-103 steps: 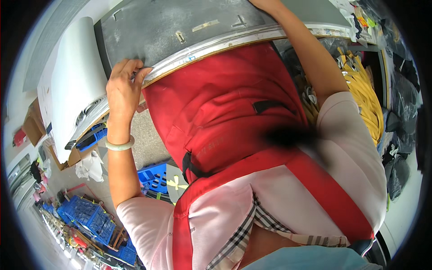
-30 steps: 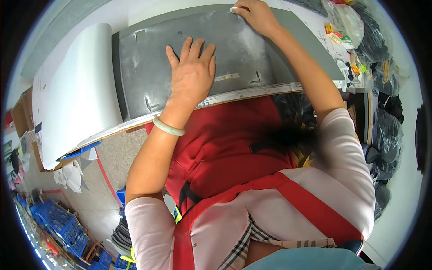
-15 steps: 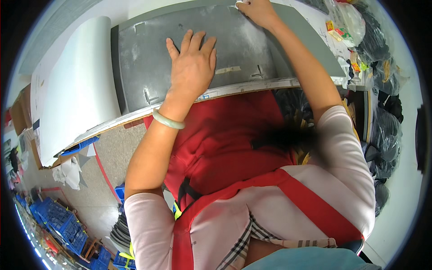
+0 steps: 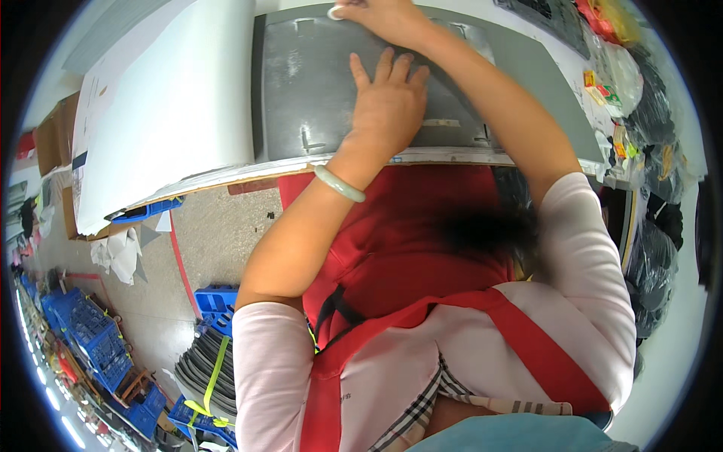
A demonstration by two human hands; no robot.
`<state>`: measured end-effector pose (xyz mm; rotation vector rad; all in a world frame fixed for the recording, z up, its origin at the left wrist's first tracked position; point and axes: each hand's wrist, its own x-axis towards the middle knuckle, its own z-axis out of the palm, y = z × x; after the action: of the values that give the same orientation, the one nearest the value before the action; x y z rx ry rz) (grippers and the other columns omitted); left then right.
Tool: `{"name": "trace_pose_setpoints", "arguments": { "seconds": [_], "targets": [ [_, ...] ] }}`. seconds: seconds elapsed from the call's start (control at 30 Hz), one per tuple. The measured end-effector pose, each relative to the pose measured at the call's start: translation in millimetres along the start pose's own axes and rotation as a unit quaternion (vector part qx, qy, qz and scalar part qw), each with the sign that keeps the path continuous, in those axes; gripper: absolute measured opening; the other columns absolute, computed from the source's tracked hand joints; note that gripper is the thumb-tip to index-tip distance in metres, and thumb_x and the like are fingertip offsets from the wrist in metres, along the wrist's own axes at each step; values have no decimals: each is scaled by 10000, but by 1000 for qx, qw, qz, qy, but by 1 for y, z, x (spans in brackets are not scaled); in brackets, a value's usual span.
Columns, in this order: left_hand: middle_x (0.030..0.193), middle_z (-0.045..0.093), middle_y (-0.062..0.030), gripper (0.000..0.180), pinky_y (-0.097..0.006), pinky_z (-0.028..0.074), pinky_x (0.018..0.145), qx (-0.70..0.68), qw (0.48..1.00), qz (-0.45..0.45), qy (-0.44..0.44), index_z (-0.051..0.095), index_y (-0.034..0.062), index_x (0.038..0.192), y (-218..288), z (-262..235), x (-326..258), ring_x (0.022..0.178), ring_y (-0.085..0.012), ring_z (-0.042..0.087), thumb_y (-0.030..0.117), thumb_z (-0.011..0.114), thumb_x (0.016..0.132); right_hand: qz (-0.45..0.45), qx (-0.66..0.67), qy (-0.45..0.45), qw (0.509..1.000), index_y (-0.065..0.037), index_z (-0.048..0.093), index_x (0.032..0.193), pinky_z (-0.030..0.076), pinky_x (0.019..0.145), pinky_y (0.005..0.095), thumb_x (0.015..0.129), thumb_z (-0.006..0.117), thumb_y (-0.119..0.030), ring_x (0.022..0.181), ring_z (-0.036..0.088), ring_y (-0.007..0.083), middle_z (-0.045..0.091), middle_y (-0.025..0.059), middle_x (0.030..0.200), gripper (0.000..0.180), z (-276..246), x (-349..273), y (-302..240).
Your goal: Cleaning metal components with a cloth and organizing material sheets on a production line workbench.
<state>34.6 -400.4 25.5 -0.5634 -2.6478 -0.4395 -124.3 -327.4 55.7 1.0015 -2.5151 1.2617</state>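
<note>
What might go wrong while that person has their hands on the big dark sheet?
The left hand lies spread on the dark sheet. If it pushes sideways, the sheet might slide a bit.

The right hand holds a small white piece by the sheet's far edge, so the piece might slip from the fingers.

The bracelet looks close to the table's front edge, so it might get bumped.

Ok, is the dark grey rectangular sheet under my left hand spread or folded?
Spread: the dark grey rectangular sheet lies flat without visible folds, your left hand palm-down on it.
</note>
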Motion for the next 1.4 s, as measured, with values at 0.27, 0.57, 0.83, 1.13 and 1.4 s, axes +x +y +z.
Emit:
{"name": "trace_pose_setpoints", "arguments": {
  "seconds": [0.27,0.57,0.83,1.13,1.4],
  "targets": [
    [1407,549,-100,351,-765,270,1104,-22,1000,1,1,643,110,1307,-1,-1,-2,1421,-313,430,268,601,997,3,-153,-74,986,42,705,900,507,770,476,907,682,-169,838,648,439,687,253,888,212,38,38,-42],
    [1450,496,-160,336,-821,190,1095,-81,996,14,23,673,45,1251,-4,3,-1,1430,-396,397,207,576,972,-12,-225,-89,970,46,691,868,518,767,479,876,685,-144,815,660,425,677,264,849,191,36,52,-29],
    [1378,560,-128,342,-778,281,1085,9,999,25,-32,667,84,1275,1,-6,1,1392,-327,451,271,587,1000,156,65,-39,985,33,664,917,537,494,328,901,631,-64,588,672,196,692,143,718,104,53,47,-17],
    [1387,579,-137,378,-782,297,1062,-9,1000,7,-10,645,84,1305,-1,6,-4,1365,-353,482,279,572,989,218,141,-164,952,27,635,887,539,513,290,902,636,-70,586,648,146,705,96,744,98,29,-11,-64],
    [1221,625,-141,312,-679,371,1035,-37,989,64,125,658,74,1161,-7,3,-3,1223,-383,569,271,584,931,204,54,-297,931,-53,634,790,533,670,420,798,648,-231,661,666,291,720,155,796,179,28,-60,-145]
  ]
}}
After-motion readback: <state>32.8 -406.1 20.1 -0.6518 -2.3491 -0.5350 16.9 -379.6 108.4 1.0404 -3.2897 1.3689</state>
